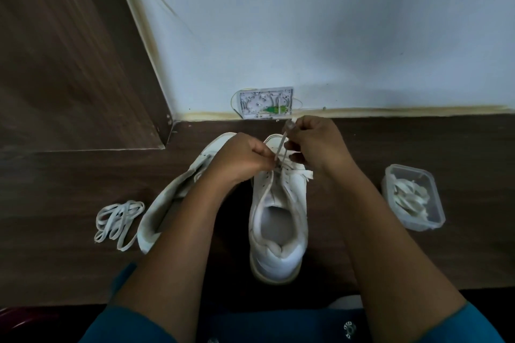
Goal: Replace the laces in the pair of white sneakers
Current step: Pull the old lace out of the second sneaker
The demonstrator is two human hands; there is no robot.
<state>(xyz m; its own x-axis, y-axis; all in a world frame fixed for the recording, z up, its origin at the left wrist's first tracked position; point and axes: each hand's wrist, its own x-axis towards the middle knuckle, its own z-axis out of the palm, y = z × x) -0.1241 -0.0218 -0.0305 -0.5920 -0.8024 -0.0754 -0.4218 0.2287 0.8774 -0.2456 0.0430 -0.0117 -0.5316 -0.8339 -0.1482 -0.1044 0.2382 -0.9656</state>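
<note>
Both hands are at the eyelets of the upright white sneaker [278, 203] on the wooden floor [69, 175]. The left hand [242, 159] pinches the lace [280, 147] down low, and the right hand [315, 142] has its fingers curled round the same strand higher up. The other sneaker [172, 198] lies on its side just left, a loose lace bundle [119, 220] beyond it, and a clear tub of laces [412, 198] sits right.

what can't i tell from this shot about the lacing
Head view only:
- Front eyelets of the upright sneaker: covered by the left hand and right hand, both pinching the lace.
- Tipped sneaker: its eyelets hidden by the left forearm.
- Plastic container: lace count inside too blurred.
</note>
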